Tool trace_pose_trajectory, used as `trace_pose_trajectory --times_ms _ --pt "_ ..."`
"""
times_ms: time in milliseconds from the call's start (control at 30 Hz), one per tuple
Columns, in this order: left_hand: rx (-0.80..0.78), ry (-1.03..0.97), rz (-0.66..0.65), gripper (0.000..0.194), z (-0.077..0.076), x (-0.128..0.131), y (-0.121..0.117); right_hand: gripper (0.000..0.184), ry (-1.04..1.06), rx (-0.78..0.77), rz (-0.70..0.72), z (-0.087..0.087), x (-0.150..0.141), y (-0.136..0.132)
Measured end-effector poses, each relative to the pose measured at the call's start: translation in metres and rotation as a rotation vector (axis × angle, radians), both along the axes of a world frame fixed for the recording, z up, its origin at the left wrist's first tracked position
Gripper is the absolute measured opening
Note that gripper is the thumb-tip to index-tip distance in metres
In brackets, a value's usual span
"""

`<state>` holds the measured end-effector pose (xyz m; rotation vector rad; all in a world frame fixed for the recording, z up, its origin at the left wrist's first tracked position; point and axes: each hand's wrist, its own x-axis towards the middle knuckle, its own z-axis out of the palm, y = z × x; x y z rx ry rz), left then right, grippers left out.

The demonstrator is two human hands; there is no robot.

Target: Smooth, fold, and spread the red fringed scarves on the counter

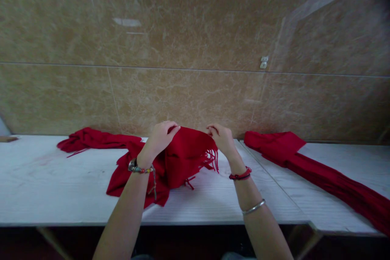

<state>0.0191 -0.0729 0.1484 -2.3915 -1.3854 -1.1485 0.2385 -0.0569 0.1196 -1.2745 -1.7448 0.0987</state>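
A red fringed scarf (185, 154) lies bunched on the white table, its near part lifted and stretched between my two hands. My left hand (161, 138) pinches the upper edge, thumb on top and fingers behind the cloth. At the fringed corner, my right hand (222, 136) grips the same edge between thumb and fingertips. Loose tassels hang down just left of the right wrist. Under and beside my left forearm, more red cloth spreads in folds, and a twisted length runs left along the wall.
Another red cloth (286, 154) stretches across the table's right side to its front edge. The white tabletop (45, 187) has a seam right of centre. Behind it rises a brown marbled wall (183, 40) with a socket (263, 62). A brown piece (8, 139) lies far left.
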Motion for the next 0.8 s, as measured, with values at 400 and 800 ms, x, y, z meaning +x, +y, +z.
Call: trace_pose_trajectory --times_ms 400,800 --pt "0.008 0.048 -0.030 0.023 -0.001 0.020 -0.006 0.042 -0.224 0.048 0.305 -0.008 -0.039 -0.017" --pt "-0.031 0.111 0.038 0.024 -0.010 -0.001 0.012 0.024 -0.396 -0.106 -0.027 0.001 -0.020 -0.010"
